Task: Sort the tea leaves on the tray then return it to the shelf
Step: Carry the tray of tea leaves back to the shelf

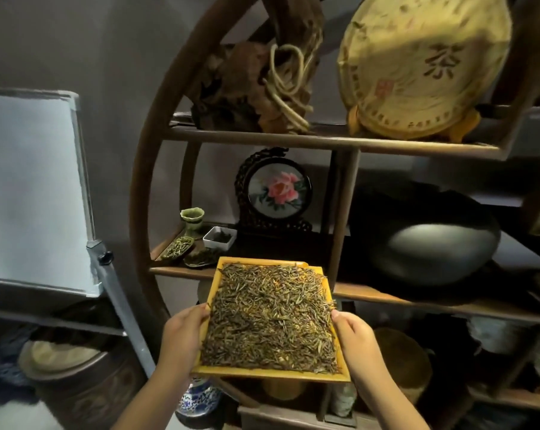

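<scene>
Both hands hold the tray of tea leaves out in front of the shelf. The left hand grips its left edge, the right hand its right edge, thumbs on the rim. The tray's far edge reaches the shelf board.

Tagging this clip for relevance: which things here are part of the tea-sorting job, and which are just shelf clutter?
Part of the job:
- yellow tray
- tea leaves
- left hand
- right hand
- wooden shelf

Just lying about:
- wrapped tea cake
- peony screen
- green cup
- white dish
- whiteboard
</scene>
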Demonstrator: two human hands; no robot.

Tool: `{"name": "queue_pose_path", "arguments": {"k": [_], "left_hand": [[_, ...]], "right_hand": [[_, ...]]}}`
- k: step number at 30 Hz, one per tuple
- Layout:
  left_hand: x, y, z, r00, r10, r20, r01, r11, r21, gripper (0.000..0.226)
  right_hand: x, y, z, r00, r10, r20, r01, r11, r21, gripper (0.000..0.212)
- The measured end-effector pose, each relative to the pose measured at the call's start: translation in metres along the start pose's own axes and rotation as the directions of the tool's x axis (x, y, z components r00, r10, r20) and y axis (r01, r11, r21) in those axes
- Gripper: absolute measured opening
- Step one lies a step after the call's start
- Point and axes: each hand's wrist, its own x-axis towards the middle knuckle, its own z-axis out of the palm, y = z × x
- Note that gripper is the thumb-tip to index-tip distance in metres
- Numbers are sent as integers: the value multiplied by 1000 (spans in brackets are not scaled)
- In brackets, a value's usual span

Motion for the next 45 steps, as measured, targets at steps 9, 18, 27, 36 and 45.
{"name": "queue_pose_path", "arguments": {"k": [9, 18, 27, 36, 45], "left_hand": [[108, -25, 36, 996, -73, 56, 70, 996, 46, 23], [183, -39, 50, 975, -190, 116, 185, 981, 51, 20], [198, -51, 53, 972, -222, 75, 221, 975, 21, 19], [199, -56, 49, 946, -267, 184, 279, 959, -45, 20], [188, -58, 0, 791, -221, 570, 245, 969, 37, 87]], "right_hand": [[89, 26, 33, 996, 86, -31, -86, 996, 10, 23], [137, 34, 64, 982, 158, -106, -154, 987, 45, 24], [145, 43, 73, 952, 217, -218, -194, 974, 120, 21], [144, 53, 72, 922, 264, -283, -223, 960, 168, 34], [95, 67, 45, 991, 49, 125, -39, 996, -76, 74]]}}
